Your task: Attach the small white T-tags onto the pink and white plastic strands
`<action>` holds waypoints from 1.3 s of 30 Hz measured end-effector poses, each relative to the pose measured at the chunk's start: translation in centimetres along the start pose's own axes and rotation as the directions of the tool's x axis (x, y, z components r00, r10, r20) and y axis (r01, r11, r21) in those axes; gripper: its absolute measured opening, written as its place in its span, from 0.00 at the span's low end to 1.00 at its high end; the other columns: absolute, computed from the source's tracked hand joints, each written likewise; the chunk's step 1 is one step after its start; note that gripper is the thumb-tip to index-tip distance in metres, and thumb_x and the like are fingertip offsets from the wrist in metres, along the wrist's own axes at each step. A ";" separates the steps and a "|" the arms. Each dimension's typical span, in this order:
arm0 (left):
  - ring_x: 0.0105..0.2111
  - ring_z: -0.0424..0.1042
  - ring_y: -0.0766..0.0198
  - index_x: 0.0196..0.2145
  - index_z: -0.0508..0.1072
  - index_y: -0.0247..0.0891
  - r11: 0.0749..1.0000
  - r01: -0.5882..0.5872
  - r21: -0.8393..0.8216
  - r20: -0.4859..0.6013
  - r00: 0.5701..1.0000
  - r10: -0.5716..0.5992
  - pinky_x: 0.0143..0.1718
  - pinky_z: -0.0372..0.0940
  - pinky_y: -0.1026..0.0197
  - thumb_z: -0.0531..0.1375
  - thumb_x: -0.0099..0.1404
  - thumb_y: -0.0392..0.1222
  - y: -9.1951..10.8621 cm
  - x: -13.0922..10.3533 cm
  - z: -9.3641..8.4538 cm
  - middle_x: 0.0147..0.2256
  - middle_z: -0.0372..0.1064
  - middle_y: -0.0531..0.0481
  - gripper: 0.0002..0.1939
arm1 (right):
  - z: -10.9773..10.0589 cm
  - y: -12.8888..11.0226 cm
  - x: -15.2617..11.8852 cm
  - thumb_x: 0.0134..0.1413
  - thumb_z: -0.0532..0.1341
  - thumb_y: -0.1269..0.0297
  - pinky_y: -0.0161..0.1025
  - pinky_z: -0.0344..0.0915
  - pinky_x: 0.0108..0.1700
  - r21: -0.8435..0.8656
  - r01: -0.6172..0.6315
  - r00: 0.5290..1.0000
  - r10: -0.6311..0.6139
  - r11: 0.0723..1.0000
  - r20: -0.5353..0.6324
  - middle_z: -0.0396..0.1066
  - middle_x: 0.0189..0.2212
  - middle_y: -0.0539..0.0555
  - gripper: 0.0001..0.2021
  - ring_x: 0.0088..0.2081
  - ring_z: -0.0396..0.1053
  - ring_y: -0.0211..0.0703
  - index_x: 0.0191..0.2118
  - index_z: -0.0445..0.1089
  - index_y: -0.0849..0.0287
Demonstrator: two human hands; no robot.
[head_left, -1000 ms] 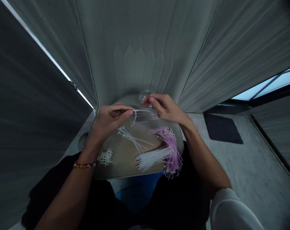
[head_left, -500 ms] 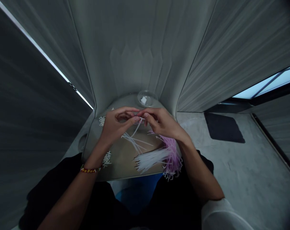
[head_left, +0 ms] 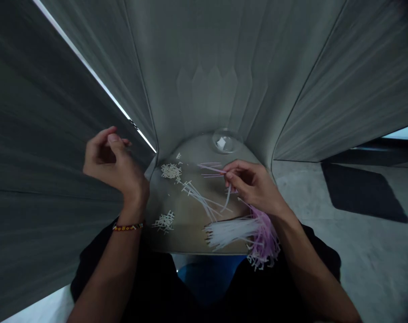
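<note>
Nearest, below the front edge of the chair seat (head_left: pixel 186 240), a blue object (head_left: pixel 207 278) is visible. On the near right part of the seat lies a bundle of white strips (head_left: pixel 229 232), which touches a bundle of pink strips (head_left: pixel 265 233); the pink ends reach past the near edge. On the near left is a small pile of pale pieces (head_left: pixel 164 221). In the middle, some loose white strips (head_left: pixel 201 198) lie crossed, their heads toward the far left.

The right hand (head_left: pixel 254 185) is over the right side of the seat. Its thumb and forefinger are pressed together on a thin pink strip (head_left: pixel 211 168), which points to the left, and a curved white strip (head_left: pixel 228 198) hangs under these fingers. The left hand (head_left: pixel 112 161) is raised beyond the left edge of the seat, its fingers curled and the thumb close to them; whether they hold something, I cannot tell.

Farther, on the left, is a second pile (head_left: pixel 171 170). At the far side stands a clear round dish (head_left: pixel 236 142) with a white piece (head_left: pixel 221 143) inside.
</note>
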State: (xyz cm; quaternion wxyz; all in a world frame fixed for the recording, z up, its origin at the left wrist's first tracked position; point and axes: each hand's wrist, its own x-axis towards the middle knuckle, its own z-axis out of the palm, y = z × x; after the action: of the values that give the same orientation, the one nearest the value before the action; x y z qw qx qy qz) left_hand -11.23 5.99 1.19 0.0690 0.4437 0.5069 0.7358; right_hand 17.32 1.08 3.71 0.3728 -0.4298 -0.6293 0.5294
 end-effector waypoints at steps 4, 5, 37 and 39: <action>0.45 0.76 0.64 0.47 0.78 0.47 0.986 -0.003 0.166 0.134 0.991 -0.020 0.42 0.68 0.57 0.55 0.72 0.41 -0.3 0.3 0.2 0.45 0.77 0.57 0.12 | 0.1 1.2 -0.3 0.66 0.60 0.59 0.35 0.65 0.30 0.115 -0.028 1.000 0.028 0.993 -0.005 0.73 0.29 0.49 0.08 0.26 0.68 0.35 0.44 0.71 0.57; 0.41 0.76 0.65 0.45 0.79 0.45 0.980 -0.005 0.201 0.196 0.980 -0.035 0.40 0.68 0.58 0.58 0.70 0.42 -0.5 0.4 0.5 0.42 0.78 0.55 0.11 | 0.1 1.4 -0.4 0.66 0.60 0.59 0.35 0.65 0.29 0.124 -0.028 1.000 0.029 0.992 0.000 0.73 0.28 0.49 0.08 0.26 0.68 0.35 0.44 0.71 0.57; 0.31 0.77 0.63 0.36 0.81 0.36 0.956 0.217 0.198 0.764 0.577 -0.289 0.35 0.69 0.64 0.67 0.62 0.43 -0.3 -3.9 3.5 0.30 0.79 0.49 0.08 | -1.0 3.8 -0.6 0.68 0.57 0.60 0.35 0.57 0.28 0.112 0.013 0.994 -0.001 0.994 -0.108 0.69 0.23 0.46 0.08 0.24 0.63 0.36 0.44 0.70 0.56; 0.30 0.77 0.63 0.36 0.83 0.36 0.926 0.329 0.183 0.758 0.552 -0.346 0.35 0.70 0.64 0.69 0.60 0.43 0.1 -4.4 3.7 0.29 0.79 0.48 0.08 | -1.0 4.0 -0.6 0.68 0.57 0.61 0.35 0.58 0.28 0.118 0.019 0.995 -0.007 0.993 -0.103 0.69 0.23 0.46 0.08 0.25 0.64 0.36 0.45 0.71 0.57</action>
State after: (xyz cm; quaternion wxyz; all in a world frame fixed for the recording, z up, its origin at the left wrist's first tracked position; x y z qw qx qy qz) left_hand -5.91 6.10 -0.94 0.4167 0.6126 0.5091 0.4381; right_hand 19.05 1.12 -0.07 0.4329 -0.4293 -0.5795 0.5409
